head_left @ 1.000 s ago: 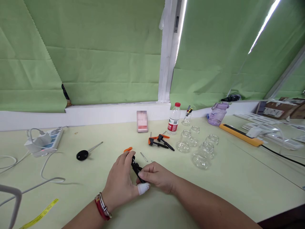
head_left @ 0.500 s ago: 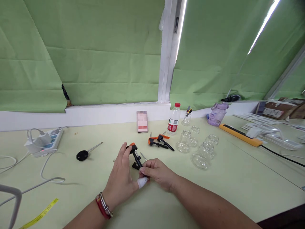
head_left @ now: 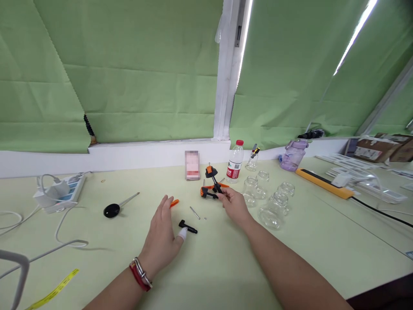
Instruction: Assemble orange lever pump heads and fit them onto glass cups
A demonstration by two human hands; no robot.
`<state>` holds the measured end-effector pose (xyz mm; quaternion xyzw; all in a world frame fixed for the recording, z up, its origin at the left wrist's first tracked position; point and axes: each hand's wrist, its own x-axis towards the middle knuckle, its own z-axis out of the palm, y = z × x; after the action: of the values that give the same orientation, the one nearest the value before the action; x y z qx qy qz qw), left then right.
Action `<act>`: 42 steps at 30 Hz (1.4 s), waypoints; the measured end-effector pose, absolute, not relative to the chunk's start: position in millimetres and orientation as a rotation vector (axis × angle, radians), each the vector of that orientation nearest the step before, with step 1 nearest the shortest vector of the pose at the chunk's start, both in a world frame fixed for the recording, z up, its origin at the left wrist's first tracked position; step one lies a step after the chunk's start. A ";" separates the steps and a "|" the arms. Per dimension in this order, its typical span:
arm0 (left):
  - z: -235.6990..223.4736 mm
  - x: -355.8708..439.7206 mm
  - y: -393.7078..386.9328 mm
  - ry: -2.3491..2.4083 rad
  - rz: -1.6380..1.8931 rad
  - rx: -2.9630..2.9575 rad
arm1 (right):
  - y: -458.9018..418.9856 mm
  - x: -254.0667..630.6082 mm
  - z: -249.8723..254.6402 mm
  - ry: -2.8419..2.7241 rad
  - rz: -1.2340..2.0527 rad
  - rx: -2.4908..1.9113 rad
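My right hand (head_left: 234, 204) is closed on the end of a black-and-orange tool (head_left: 212, 173) that looks like a small clamp, its wide head tilted up and away. It is above similar black-and-orange tools (head_left: 206, 193) on the table, partly hiding them. My left hand (head_left: 164, 232) rests with its fingers spread and a white wrap on the thumb. Beyond its fingertips an orange strip (head_left: 174, 203) shows in part. Close to the thumb lies a black L-shaped piece (head_left: 188, 227); whether they touch I cannot tell. A thin metal pin (head_left: 195, 212) and a tiny bit (head_left: 205, 218) lie between my hands.
Several glass jars (head_left: 272, 213) stand right of my right hand. Behind are a red-capped bottle (head_left: 235, 163), a box (head_left: 192, 165) and a purple jug (head_left: 293, 156). On the left lie a black round-headed rod (head_left: 112, 210), a power strip (head_left: 72, 189) and white cables (head_left: 64, 247).
My right hand has carried the black-and-orange tool up and right, away from my left hand, to the other tools. The black L-shaped piece and metal pin now show fully on the table.
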<state>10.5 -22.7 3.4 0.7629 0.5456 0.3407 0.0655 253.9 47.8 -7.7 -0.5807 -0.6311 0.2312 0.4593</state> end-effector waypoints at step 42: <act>7.9 -43.2 29.8 2.450 1.072 2.087 | 57.8 262.9 -16.2 -1.745 0.243 -1.863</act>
<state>-43.2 29.8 7.9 0.6105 0.7165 0.3135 -0.1248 262.9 57.8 -16.2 -0.6966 -0.6522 0.0910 0.2847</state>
